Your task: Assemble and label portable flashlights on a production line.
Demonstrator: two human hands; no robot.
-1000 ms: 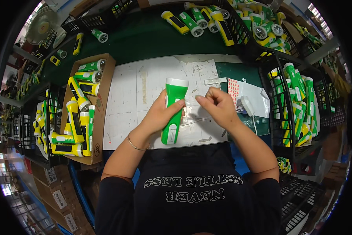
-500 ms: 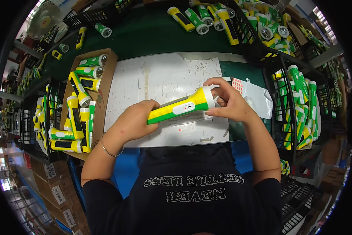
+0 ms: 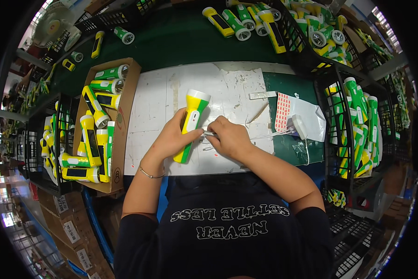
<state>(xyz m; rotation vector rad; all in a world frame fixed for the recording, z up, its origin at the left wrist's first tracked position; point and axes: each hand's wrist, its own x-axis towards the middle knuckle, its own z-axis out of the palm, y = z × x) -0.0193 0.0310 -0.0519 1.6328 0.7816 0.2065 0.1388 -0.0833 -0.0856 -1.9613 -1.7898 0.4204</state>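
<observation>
A yellow and green flashlight (image 3: pixel 194 116) with a white head is in my left hand (image 3: pixel 172 139), which is wrapped round its body. Its head points away from me, and the white panel on its side faces up and to the right. Close beside the flashlight, my right hand (image 3: pixel 231 139) pinches the end of a thin white cable (image 3: pixel 270 135). Whether the cable's plug touches the flashlight is hidden by my fingers. The cable runs right toward a white adapter (image 3: pixel 299 126). More white cable ends lie on the white board (image 3: pixel 158 97) beneath my hands.
On the left stands a cardboard box (image 3: pixel 133 76) of flashlights, with a black crate (image 3: pixel 31 153) beyond it. Another black crate (image 3: pixel 351 183) of flashlights is at the right. Loose flashlights (image 3: pixel 218 22) lie at the back. A red-dotted sticker sheet (image 3: pixel 282 111) lies by the adapter.
My left hand has turned the flashlight from sideways to pointing away from me. My right hand has left the flashlight's head, moved down and left, and taken hold of a white cable.
</observation>
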